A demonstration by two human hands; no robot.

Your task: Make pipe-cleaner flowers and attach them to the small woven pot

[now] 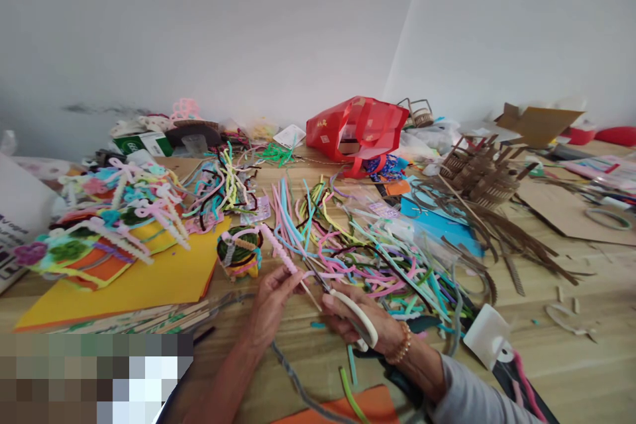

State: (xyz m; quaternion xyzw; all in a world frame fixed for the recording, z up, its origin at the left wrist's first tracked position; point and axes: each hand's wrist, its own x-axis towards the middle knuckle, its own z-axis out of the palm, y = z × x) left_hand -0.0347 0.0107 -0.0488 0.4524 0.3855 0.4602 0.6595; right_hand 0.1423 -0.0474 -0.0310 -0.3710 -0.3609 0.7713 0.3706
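My left hand [271,301] pinches the near end of a pink twisted pipe cleaner [277,248] that rises toward a small green and orange basket [240,253]. My right hand [355,323] grips white-handled scissors [348,308], their blades pointing up-left to the pink pipe cleaner right beside my left fingers. A beaded bracelet sits on my right wrist. Both hands hover over the wooden table [586,358] at the near centre.
A heap of coloured pipe cleaners [368,245] covers the middle. Yellow and orange sheets with pipe-cleaner flowers [114,225] lie left. A red bag [355,129] stands behind. Cardboard strips and baskets [484,179] are on the right, a white tape dispenser [489,336] near right.
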